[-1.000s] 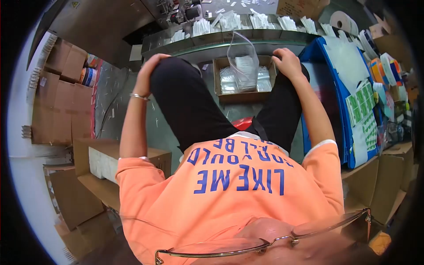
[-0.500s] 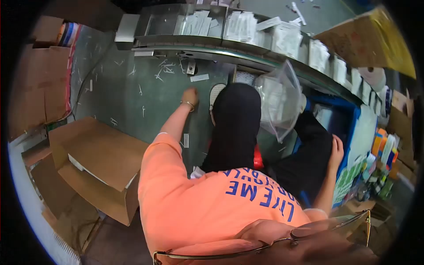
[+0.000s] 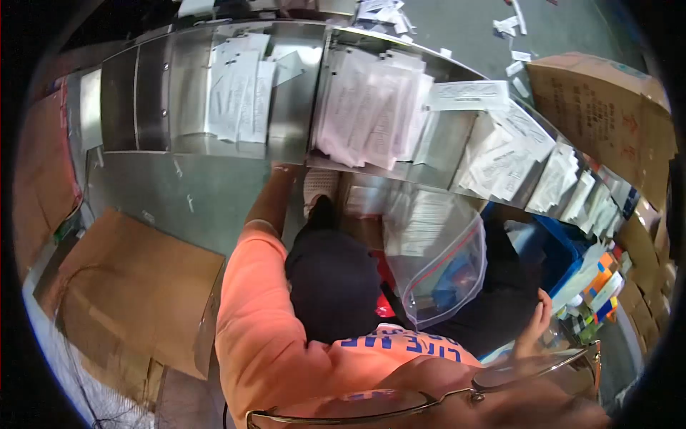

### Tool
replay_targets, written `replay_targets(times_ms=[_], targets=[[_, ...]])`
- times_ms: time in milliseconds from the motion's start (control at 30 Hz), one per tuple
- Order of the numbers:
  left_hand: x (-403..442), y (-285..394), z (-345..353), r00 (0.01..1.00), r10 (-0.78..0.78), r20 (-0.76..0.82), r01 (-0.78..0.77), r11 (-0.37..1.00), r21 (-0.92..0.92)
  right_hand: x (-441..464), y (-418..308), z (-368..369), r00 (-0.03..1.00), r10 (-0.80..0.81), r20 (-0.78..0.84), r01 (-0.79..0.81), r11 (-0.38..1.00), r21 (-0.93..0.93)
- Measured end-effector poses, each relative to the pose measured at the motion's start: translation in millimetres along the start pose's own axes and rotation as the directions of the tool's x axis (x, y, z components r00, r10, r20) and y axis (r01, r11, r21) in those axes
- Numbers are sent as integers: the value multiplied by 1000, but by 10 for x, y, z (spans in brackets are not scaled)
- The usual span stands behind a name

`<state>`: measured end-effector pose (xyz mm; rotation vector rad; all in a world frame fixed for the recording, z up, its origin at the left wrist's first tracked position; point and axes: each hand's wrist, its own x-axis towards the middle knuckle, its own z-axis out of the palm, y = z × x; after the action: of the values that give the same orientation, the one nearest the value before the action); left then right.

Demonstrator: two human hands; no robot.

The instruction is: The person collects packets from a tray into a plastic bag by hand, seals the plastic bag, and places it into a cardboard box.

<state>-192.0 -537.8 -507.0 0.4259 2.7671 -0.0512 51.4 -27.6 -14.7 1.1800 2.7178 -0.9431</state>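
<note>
My left arm reaches forward and down, and the wrist [image 3: 284,171] passes under the edge of the metal tray [image 3: 293,107]. The left fingers are hidden there, near a light perforated shoe [image 3: 319,187]. My right hand [image 3: 543,314] rests on the black trouser leg [image 3: 493,293], its visible fingers loosely stretched, with nothing seen in them. Between my legs stands a clear zip bag [image 3: 446,275], its mouth towards me, with a stack of white printed slips [image 3: 421,225] inside or behind the plastic. Pale printed packets [image 3: 371,107] fill the tray section in front of me.
The divided metal tray curves across, with more white slips [image 3: 239,93] and packets [image 3: 504,154] in its sections. A blue bin [image 3: 561,250] is at the right. Cardboard boxes stand at the left [image 3: 143,286] and far right [image 3: 600,107]. Paper scraps [image 3: 509,27] litter the floor.
My head has leaned forward, so the tray looks larger and nearer. My left hand, a closed fist above the floor before, has gone under the tray edge. The right hand remains by the leg.
</note>
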Motion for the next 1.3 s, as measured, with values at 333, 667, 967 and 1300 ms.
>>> replay_targets(times_ms=[333, 667, 967, 1300], targets=[[-427, -203, -644, 816, -419, 397, 557, 388, -734, 85, -69, 57, 1000, -7, 24, 7, 1000, -21], [-1157, -748, -1313, 723, -414, 553, 579, -74, -812, 30, 198, 86, 998, -65, -2, 65, 994, 88], [-1934, -1005, -1051, 801, -465, 377, 582, 752, -308, -109, 422, 75, 983, -157, -94, 172, 968, 184], [-2804, -954, -2318, 914, -405, -15, 300, 701, -647, -242, 509, 52, 947, -303, -107, 313, 944, 103]])
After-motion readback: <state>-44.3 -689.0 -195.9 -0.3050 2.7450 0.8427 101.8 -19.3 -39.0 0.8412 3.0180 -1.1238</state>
